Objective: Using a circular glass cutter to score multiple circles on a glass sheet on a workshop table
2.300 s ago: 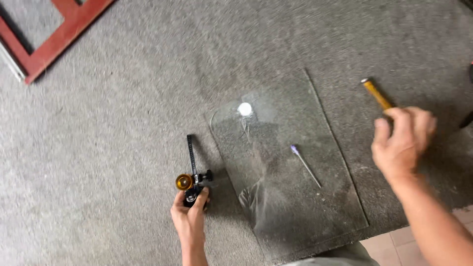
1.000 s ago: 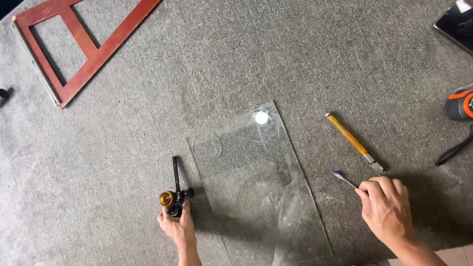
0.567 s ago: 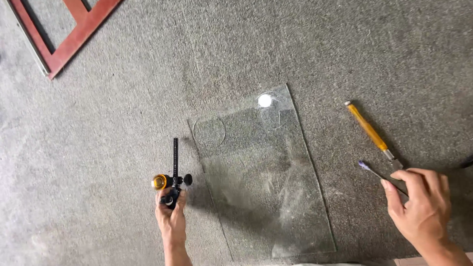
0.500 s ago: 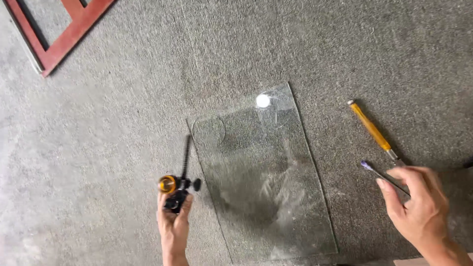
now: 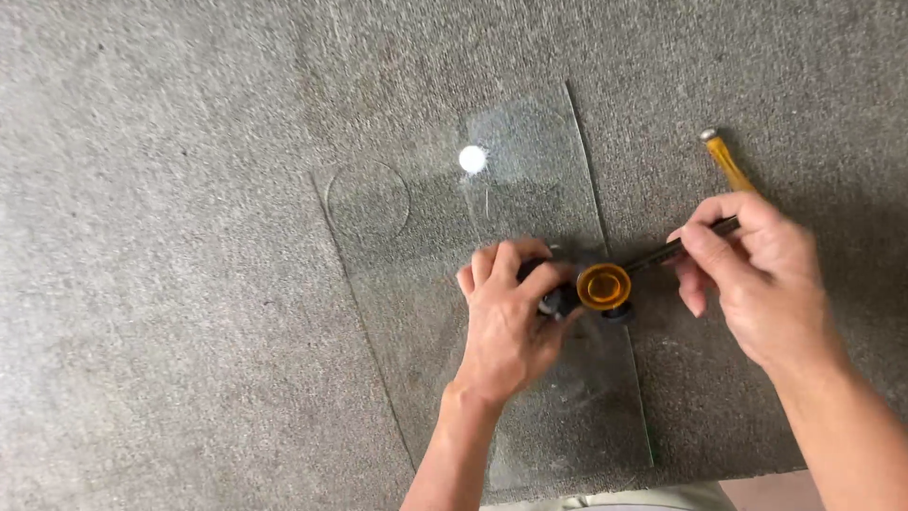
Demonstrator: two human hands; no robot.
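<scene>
Grey felt-covered desk (image 5: pixel 170 312), glass sheet (image 5: pixel 416 312) lying flat, left hand (image 5: pixel 511 326) gripping orange-knobbed cutter (image 5: pixel 602 286), right hand (image 5: pixel 757 274) pinching its black arm (image 5: pixel 662 254), yellow-handled tool (image 5: pixel 726 159) beside.

A gray, rough-textured carpet (image 5: pixel 170 312) covers nearly the whole view, speckled and slightly worn. A yellow-handled tool (image 5: pixel 725 159) with a metal cap at its far end lies on the carpet toward the upper right, its handle slanting down and to the right. At the bottom edge, a pale strip of cloth (image 5: pixel 615 500) and a small pinkish patch of floor (image 5: pixel 766 492) show.
</scene>
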